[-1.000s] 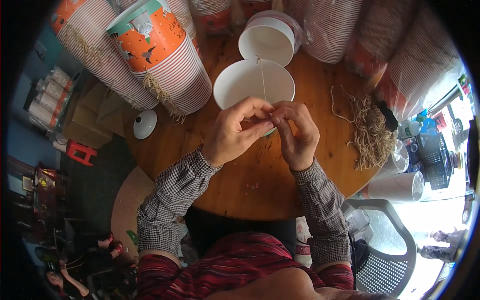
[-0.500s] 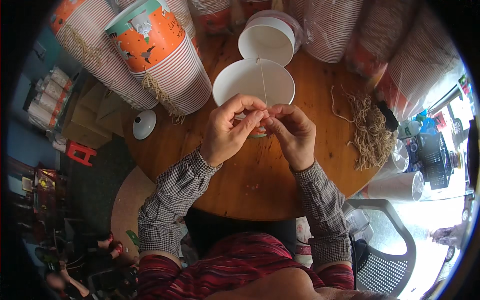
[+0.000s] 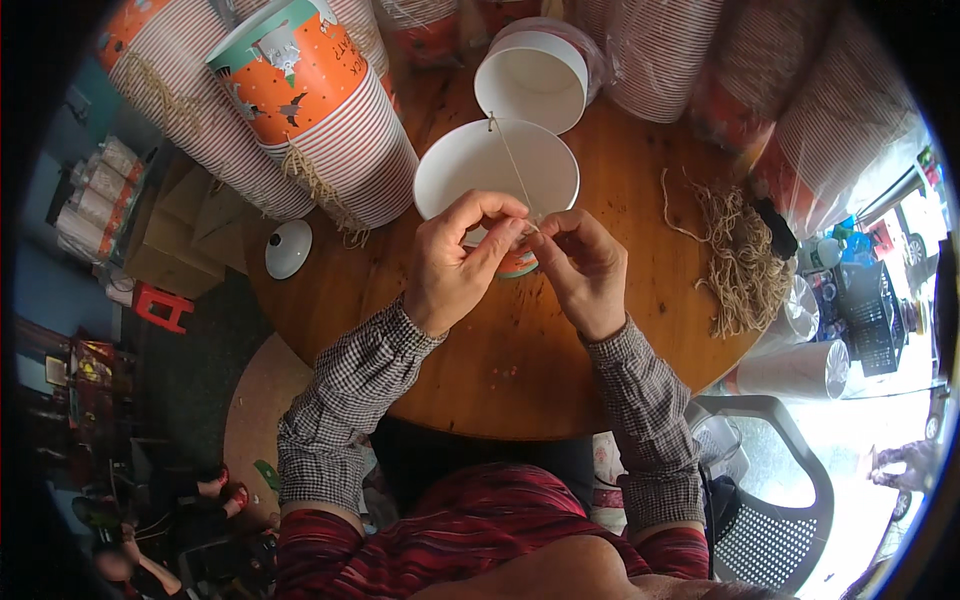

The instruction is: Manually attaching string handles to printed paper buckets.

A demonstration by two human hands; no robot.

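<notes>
A white-lined paper bucket [image 3: 465, 165] with a coloured outside stands in front of me, its mouth tilted up toward me. From a hole at its far rim a thin cord [image 3: 510, 155] stretches across the mouth to my fingers. Over the near rim, my left hand [image 3: 445, 265] pinches the cord between thumb and forefinger. My right hand [image 3: 592, 275] pinches the cord's end close beside it, thumb against forefinger. The fingertips nearly meet, and they hide part of the cord and the near rim.
Behind lies another white bucket [image 3: 530, 85]. Tall nested bucket stacks [image 3: 345, 150] stand at the left, more in plastic wrap [image 3: 665, 60] at the back and right. A bundle of cords [image 3: 745, 265] lies on the round wooden table [image 3: 480, 390]; a white lid [image 3: 288, 250] rests at left.
The bucket has shifted slightly left, and the cord now slants more across its mouth. My fingertips have moved a little apart, with a short piece of cord showing between them.
</notes>
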